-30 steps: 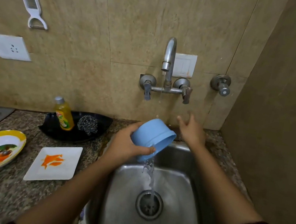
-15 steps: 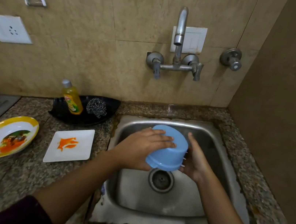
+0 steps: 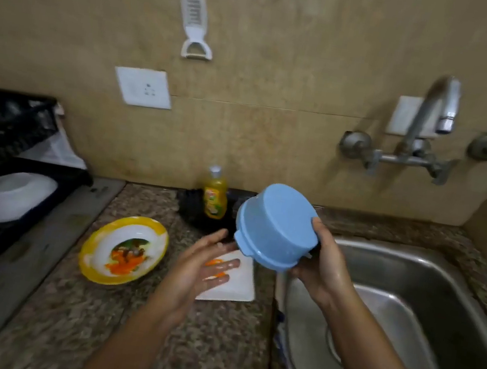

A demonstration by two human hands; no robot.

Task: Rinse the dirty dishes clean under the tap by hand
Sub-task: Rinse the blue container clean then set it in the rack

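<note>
Gripped in my right hand [image 3: 323, 267], the blue bowl [image 3: 275, 225] hangs upside down at frame centre, probably to drain, while my left hand [image 3: 202, 268] hovers spread above the stained white plate [image 3: 235, 290], likely next.

Open granite runs along the counter's [image 3: 210, 353] near edge. Yellow plate [image 3: 135, 222], white plate [image 3: 239, 289] and soap bottle [image 3: 214, 194] crowd its back.
</note>
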